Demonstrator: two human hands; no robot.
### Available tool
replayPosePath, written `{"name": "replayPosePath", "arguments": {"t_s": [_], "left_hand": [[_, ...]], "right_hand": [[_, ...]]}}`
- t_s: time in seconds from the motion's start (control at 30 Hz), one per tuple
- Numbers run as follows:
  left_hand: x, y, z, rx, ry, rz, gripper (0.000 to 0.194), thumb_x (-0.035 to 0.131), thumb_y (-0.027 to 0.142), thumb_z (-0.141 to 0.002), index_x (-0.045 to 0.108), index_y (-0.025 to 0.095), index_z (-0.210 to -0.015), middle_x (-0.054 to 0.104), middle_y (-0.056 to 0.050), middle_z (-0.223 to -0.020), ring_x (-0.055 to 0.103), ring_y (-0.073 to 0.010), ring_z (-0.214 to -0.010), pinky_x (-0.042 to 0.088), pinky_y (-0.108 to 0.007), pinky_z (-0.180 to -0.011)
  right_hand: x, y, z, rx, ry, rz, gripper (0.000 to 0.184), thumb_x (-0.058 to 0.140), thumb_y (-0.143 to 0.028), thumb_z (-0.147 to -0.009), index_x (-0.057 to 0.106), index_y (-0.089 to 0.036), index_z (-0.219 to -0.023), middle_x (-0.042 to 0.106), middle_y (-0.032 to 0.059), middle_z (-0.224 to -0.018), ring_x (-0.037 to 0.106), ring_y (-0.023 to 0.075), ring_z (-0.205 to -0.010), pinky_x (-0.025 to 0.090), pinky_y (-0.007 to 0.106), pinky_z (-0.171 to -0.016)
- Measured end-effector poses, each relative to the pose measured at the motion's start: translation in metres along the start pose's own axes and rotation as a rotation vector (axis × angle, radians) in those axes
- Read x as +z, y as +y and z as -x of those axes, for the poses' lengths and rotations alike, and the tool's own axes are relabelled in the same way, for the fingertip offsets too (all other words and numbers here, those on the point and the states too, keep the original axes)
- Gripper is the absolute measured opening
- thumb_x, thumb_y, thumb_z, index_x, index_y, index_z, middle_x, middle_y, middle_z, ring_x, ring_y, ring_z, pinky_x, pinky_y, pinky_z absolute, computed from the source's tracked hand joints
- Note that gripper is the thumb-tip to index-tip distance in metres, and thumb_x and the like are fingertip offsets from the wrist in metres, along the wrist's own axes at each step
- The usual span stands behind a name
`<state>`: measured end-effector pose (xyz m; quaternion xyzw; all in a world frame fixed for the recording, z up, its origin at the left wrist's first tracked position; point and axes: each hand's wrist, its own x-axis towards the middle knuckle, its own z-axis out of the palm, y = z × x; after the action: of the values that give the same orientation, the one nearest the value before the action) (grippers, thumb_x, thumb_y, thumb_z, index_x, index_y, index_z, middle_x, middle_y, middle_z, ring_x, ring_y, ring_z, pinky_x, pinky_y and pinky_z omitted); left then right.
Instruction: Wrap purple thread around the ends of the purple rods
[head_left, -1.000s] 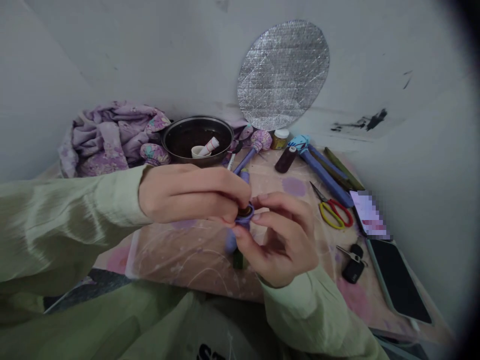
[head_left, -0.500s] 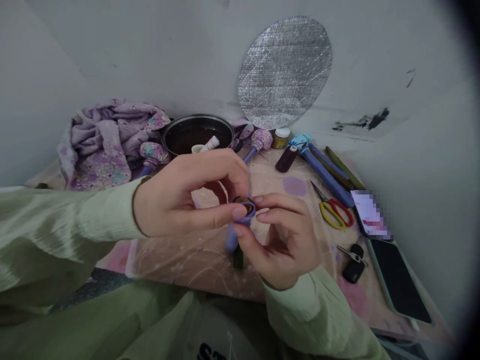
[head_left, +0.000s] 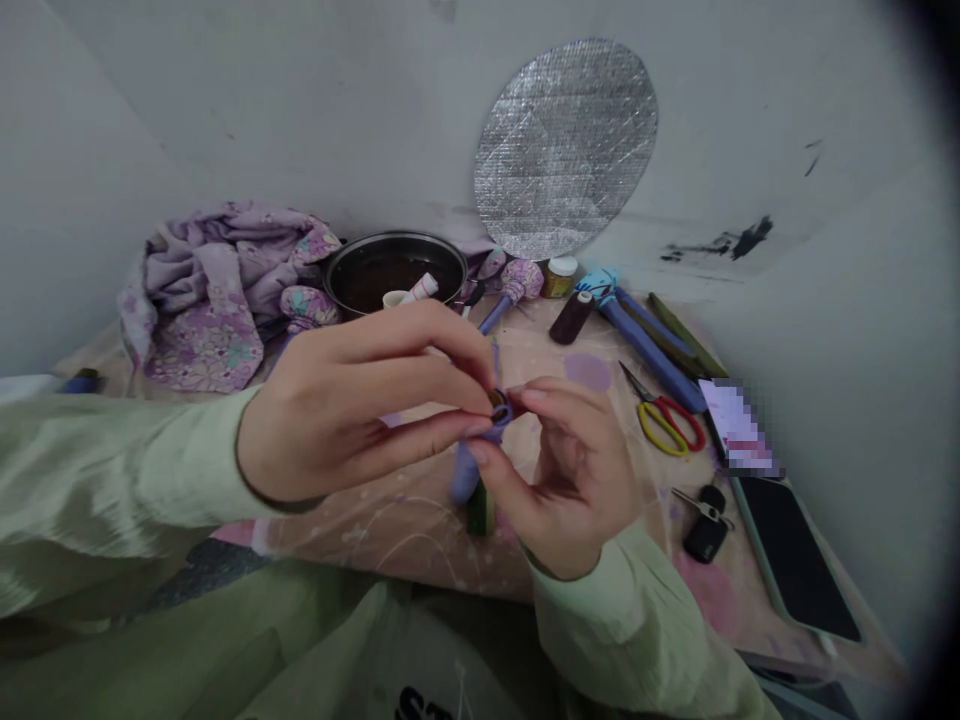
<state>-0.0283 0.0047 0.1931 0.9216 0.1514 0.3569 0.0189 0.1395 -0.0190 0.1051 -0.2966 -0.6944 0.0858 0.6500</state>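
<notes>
Between both hands, over the near part of the table, is a purple tube-like piece (head_left: 466, 474) with a dark brownish core showing at its upper end. My left hand (head_left: 367, 405) pinches that upper end between thumb and fingers. From the other side my right hand (head_left: 574, 465) grips the same end, its thumb below and its forefinger above. Fingers partly hide the rim, so its exact kind is unclear. Just beneath the tube a short dark green piece (head_left: 477, 510) shows; I cannot tell whether they are joined.
Scissors (head_left: 664, 418), keys (head_left: 705, 525) and a phone (head_left: 799, 560) lie on the right. A dark thread spool (head_left: 570, 318), a white-lidded jar (head_left: 559, 278) and a dark pan (head_left: 360, 280) stand further back. Purple floral cloth (head_left: 202, 340) is bunched left. A silver disc (head_left: 566, 150) rests against the wall.
My left-hand fingers have come closer together over the tube's rim, covering more of it, and that wrist has dropped slightly. My right hand has hardly moved.
</notes>
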Motion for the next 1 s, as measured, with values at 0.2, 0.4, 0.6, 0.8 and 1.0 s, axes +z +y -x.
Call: {"name": "replayPosePath", "arguments": {"t_s": [0.2,0.4,0.6,0.8,1.0], "left_hand": [[0.009,0.001,0.015,0.096,0.104,-0.117,0.012,0.066,0.019,-0.08,0.065,0.015,-0.091,0.062,-0.005,-0.096,0.06,-0.0148,-0.09,0.053,-0.03,-0.076],[0.018,-0.003,0.027,0.092,0.114,-0.095,0.01,0.066,0.017,-0.08,0.066,0.01,-0.087,0.059,-0.007,-0.091,0.057,-0.0145,-0.089,0.049,-0.028,-0.077],[0.03,-0.005,0.032,0.015,0.175,-0.033,0.007,0.062,0.022,-0.081,0.061,0.019,-0.088,0.059,-0.005,-0.086,0.059,-0.0161,-0.082,0.053,-0.03,-0.072],[0.042,-0.003,0.029,-0.107,0.32,0.141,0.032,0.076,0.038,-0.065,0.059,0.026,-0.089,0.059,-0.004,-0.087,0.059,-0.0199,-0.08,0.052,-0.035,-0.067],[0.047,0.004,0.023,-0.097,0.399,0.075,0.023,0.074,0.022,-0.069,0.061,0.018,-0.087,0.055,-0.004,-0.083,0.055,-0.0147,-0.074,0.049,-0.029,-0.062]], "right_hand": [[0.005,0.0,0.001,0.005,0.118,-0.117,0.037,0.065,-0.013,-0.075,0.057,-0.021,-0.11,0.063,0.0052,-0.094,0.062,0.0204,-0.089,0.057,0.039,-0.072],[0.005,0.001,0.002,0.003,0.121,-0.073,0.029,0.065,-0.013,-0.076,0.061,-0.021,-0.103,0.062,0.0047,-0.095,0.062,0.0183,-0.088,0.057,0.037,-0.072],[0.004,0.002,0.003,-0.009,0.128,-0.018,0.022,0.064,-0.016,-0.078,0.062,-0.021,-0.099,0.062,0.0053,-0.093,0.063,0.0186,-0.086,0.057,0.036,-0.069],[0.004,0.001,0.003,-0.01,0.122,-0.047,0.024,0.065,-0.017,-0.077,0.062,-0.021,-0.1,0.062,0.0049,-0.093,0.062,0.0183,-0.086,0.057,0.036,-0.07],[0.004,-0.001,0.003,0.003,0.117,-0.054,0.024,0.064,-0.015,-0.077,0.063,-0.02,-0.1,0.062,0.0056,-0.094,0.062,0.0184,-0.085,0.057,0.037,-0.07]]}}
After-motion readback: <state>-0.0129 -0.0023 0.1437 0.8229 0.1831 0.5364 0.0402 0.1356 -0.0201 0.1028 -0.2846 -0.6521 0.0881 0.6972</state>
